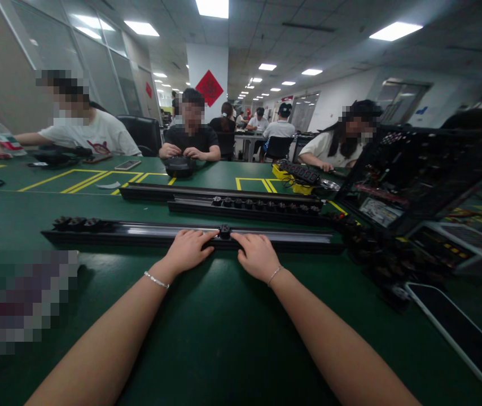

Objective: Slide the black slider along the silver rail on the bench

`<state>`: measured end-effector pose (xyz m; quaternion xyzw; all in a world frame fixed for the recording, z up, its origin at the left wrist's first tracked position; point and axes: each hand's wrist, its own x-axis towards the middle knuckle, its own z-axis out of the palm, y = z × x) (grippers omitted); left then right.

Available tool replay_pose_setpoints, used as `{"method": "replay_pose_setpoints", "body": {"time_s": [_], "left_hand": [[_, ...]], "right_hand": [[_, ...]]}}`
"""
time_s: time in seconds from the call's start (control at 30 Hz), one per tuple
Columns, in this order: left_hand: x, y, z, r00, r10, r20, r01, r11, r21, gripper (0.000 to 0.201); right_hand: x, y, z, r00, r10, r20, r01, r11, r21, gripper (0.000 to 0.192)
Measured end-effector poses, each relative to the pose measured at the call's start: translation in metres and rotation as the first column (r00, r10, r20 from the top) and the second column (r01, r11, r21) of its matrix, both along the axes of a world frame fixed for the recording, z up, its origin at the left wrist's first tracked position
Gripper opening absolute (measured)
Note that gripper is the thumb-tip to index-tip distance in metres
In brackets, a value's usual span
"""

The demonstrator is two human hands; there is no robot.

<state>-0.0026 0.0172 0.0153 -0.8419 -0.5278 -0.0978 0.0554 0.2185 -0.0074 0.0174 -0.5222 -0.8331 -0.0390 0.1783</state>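
Note:
A long black rail (148, 234) with a shiny channel lies across the green table (224, 316) in front of me. A small black round part (224, 230) sits in the rail's middle. My left hand (188, 250) rests on the rail just left of that part, fingers reaching toward it. My right hand (257, 255) rests on the rail just right of it. Both hands touch the rail; whether the fingertips pinch the round part I cannot tell. Several similar black parts (78, 223) sit at the rail's left end.
Two more black rails (241, 204) lie behind, one carrying several round parts. A black crate (414, 175) tilts at the right above a pile of black parts (376, 254). A tablet (461, 332) lies at right front. Three people sit across the table.

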Motion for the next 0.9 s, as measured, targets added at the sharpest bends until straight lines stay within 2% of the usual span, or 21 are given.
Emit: {"method": "replay_pose_setpoints", "body": {"time_s": [0.07,0.17,0.43,0.9], "left_hand": [[0.0,0.0,0.0,1.0,-0.003,0.002,0.003,1.0,0.009,0.05],[0.001,-0.001,-0.001,1.0,-0.005,0.003,0.005,1.0,0.017,0.05],[-0.001,0.0,-0.004,0.999,-0.012,0.039,0.011,0.999,0.033,0.057],[-0.002,0.002,-0.004,0.999,-0.018,0.051,0.017,1.0,0.022,0.046]], "right_hand": [[-0.013,-0.001,-0.001,0.998,-0.054,0.042,0.055,0.998,-0.027,0.046],[-0.016,0.0,-0.002,0.993,-0.083,0.082,0.086,0.995,-0.042,0.048],[-0.011,0.0,-0.002,0.993,-0.066,0.102,0.069,0.997,-0.023,0.05],[-0.005,0.002,-0.001,0.993,-0.044,0.113,0.048,0.998,-0.033,0.047]]}}
